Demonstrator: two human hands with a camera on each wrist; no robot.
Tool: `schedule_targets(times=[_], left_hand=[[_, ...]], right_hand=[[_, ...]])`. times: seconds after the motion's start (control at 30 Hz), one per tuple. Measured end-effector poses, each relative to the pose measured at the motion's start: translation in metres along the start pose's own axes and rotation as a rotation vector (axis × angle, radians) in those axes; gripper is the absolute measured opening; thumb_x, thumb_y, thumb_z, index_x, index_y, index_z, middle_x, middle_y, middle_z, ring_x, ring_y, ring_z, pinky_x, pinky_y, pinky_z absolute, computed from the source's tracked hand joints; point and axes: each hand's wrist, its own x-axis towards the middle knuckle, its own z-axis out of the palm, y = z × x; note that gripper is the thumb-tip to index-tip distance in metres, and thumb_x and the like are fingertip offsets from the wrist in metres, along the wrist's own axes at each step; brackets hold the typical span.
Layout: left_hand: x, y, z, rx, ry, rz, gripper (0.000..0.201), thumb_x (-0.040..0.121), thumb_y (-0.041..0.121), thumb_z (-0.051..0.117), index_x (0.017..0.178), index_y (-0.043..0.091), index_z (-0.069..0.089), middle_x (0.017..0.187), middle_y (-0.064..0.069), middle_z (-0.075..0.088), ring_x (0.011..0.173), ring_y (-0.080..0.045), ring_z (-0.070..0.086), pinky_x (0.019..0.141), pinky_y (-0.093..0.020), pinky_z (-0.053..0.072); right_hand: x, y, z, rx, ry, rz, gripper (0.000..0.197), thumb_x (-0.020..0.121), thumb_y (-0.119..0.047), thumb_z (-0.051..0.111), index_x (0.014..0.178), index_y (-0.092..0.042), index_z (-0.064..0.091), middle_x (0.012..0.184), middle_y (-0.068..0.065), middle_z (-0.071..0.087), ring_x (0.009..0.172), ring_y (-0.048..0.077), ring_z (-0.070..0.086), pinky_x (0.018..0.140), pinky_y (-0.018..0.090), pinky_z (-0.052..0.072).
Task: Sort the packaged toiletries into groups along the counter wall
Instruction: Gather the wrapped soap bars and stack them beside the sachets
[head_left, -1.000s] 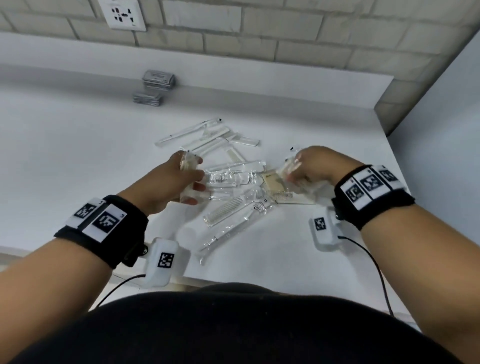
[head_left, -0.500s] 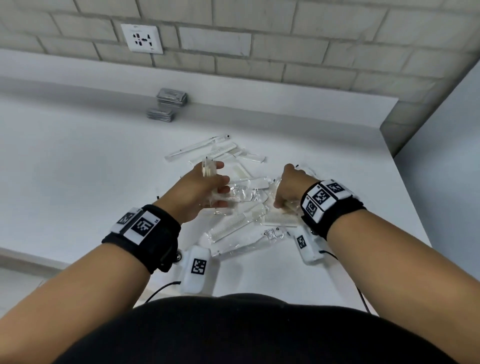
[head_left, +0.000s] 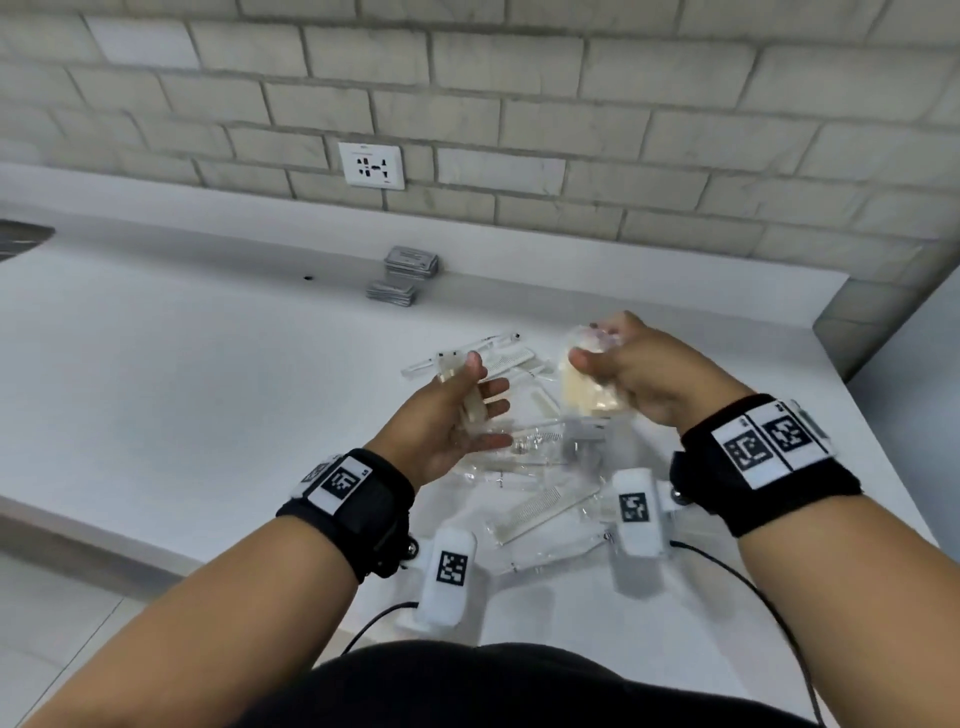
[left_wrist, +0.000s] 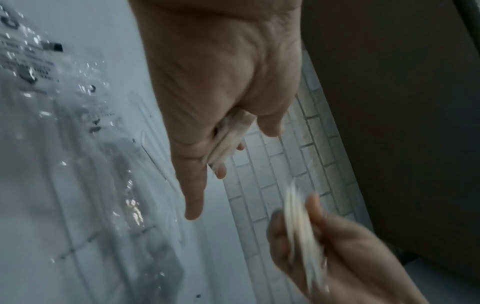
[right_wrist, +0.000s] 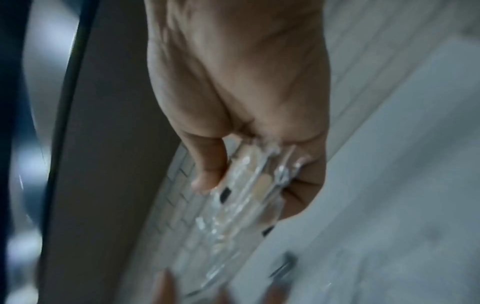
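white counter (head_left: 182, 395), clear packets (head_left: 540, 506), grey stacks (head_left: 402, 275)

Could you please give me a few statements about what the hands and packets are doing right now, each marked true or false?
1. The right hand grips a bundle of cream packets above the counter. True.
2. The left hand is empty. False: it holds slim packets between thumb and fingers.
3. Two stacks of grey packets sit near the back wall, below the socket. True.
4. All clear packets are already lined up along the wall. False: a loose pile lies mid-counter under the hands.
5. The two hands are touching. False: there is a gap between them.
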Motion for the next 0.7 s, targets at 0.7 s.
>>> schedule_targets(times=[0.7], left_hand=[[-0.005, 0.055, -0.077, 0.002, -0.157, 0.106, 0.039, 0.08, 0.013, 0.07, 0.117, 0.005, 0.059, 0.097, -0.01, 0.069, 0.082, -0.022, 0.069, 0.063, -0.027, 0.055]], right_hand=[[-0.004, -0.021, 0.132, 0.308, 0.006, -0.079, 0.007, 0.084, -0.012, 0.07, 0.085, -0.01, 0.063, 0.07, 0.003, 0.062, 0.054, 0.015, 0.056, 0.047, 0.025, 0.044]])
